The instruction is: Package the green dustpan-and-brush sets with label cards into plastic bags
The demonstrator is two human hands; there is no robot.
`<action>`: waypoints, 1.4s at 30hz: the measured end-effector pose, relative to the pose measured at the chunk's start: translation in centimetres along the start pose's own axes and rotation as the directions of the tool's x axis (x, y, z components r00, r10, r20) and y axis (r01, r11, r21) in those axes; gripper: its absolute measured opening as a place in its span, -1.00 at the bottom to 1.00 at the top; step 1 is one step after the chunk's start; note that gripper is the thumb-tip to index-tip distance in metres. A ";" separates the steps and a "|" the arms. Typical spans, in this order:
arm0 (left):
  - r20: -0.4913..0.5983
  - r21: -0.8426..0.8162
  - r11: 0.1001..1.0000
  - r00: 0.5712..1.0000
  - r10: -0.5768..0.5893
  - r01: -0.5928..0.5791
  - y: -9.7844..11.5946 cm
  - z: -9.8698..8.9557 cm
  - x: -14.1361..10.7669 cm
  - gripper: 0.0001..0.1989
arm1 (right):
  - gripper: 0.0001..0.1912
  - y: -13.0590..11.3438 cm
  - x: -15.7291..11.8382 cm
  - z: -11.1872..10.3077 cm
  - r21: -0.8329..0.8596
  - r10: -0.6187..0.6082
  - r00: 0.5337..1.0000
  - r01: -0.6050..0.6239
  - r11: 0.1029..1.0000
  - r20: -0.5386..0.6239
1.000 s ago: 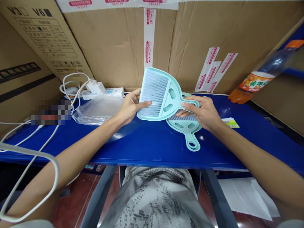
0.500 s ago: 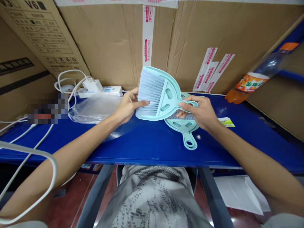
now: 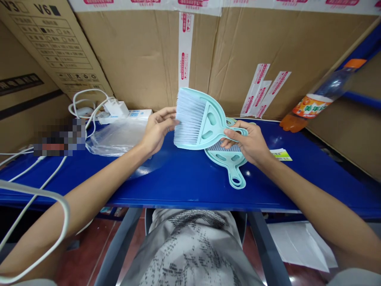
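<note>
Left of the orange-capped bottle (image 3: 321, 99), the right hand (image 3: 250, 141) grips the handle of a brush-and-dustpan set (image 3: 217, 127); a second set (image 3: 233, 169) lies on the surface (image 3: 178, 178); farther left of the bottle, the left hand (image 3: 159, 129), fingers parted, adjoins the bristles, contact indeterminable

Room lies open across the front of the desk (image 3: 178, 184) between the left forearm (image 3: 114, 171) and the lower dustpan (image 3: 228, 159); behind, cardboard (image 3: 133, 59) (taped, upright) bars the way.
</note>
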State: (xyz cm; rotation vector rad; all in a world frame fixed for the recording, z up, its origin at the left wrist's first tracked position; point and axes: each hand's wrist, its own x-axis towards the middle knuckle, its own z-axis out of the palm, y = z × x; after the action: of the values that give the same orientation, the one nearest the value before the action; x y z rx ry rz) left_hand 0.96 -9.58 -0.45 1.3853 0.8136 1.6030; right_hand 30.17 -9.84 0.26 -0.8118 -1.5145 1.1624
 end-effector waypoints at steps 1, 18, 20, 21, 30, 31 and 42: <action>-0.033 0.010 1.000 0.999 0.015 -0.015 0.0 -0.1 0.1 -0.72 | -0.49 0.0 0.0 0.0 0.001 -0.001 1.000 0.001 1.000 0.000; -0.210 0.144 0.989 0.977 0.046 -0.015 0.9 0.8 -0.4 -0.71 | -0.47 0.3 0.1 -0.2 -0.032 -0.066 0.997 0.065 0.997 -0.026; -0.211 0.148 0.989 0.976 0.052 -0.020 0.9 0.8 -0.4 -0.71 | -0.47 0.4 0.1 -0.2 -0.025 -0.063 0.998 0.062 0.998 -0.023; -0.207 0.152 0.988 0.977 0.057 -0.025 0.8 0.8 -0.3 -0.70 | -0.48 0.4 0.0 -0.2 -0.019 -0.061 0.998 0.060 0.998 -0.020; -0.142 0.144 0.987 0.986 0.089 -0.069 -0.1 -0.1 0.2 -0.61 | -0.45 0.3 -0.2 0.2 0.095 -0.001 1.000 -0.002 0.996 0.028; -0.142 0.141 0.989 0.988 0.068 -0.048 -0.1 -0.1 0.2 -0.63 | -0.44 0.3 -0.2 0.2 0.111 0.011 0.999 -0.015 0.994 0.035; 0.234 0.042 0.923 0.894 -0.382 0.383 2.9 -2.2 1.6 -0.59 | -0.37 -1.7 -3.5 2.5 0.208 0.044 0.968 -0.098 0.973 0.248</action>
State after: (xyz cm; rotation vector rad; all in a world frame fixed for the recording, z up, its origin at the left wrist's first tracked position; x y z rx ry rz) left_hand -1.80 -9.25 2.46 1.2872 0.8726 1.1110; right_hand 28.79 -14.20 0.74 -0.5956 -1.5276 1.4972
